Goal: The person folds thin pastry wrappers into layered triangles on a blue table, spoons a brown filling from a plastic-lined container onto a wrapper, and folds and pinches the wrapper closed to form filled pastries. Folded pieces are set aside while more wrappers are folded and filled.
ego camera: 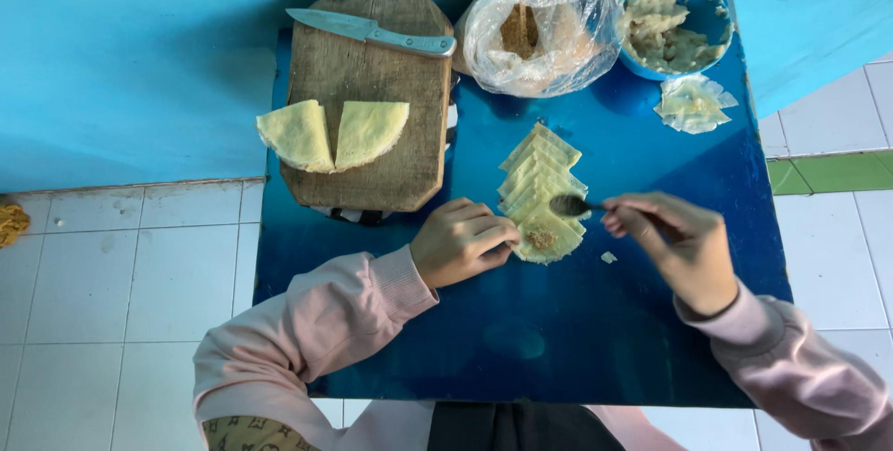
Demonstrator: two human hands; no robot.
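The right hand [677, 239] pinches a spoon [572, 205] over the top wrapper [544, 239] on the desk [577, 339]; left hand [460, 242], fingers curled, pins its edge. Best keep filling central, I judge.

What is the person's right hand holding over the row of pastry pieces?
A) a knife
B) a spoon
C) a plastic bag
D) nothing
B: the right hand holds a spoon with its bowl over the row of pastry pieces; the knife lies on the wooden board.
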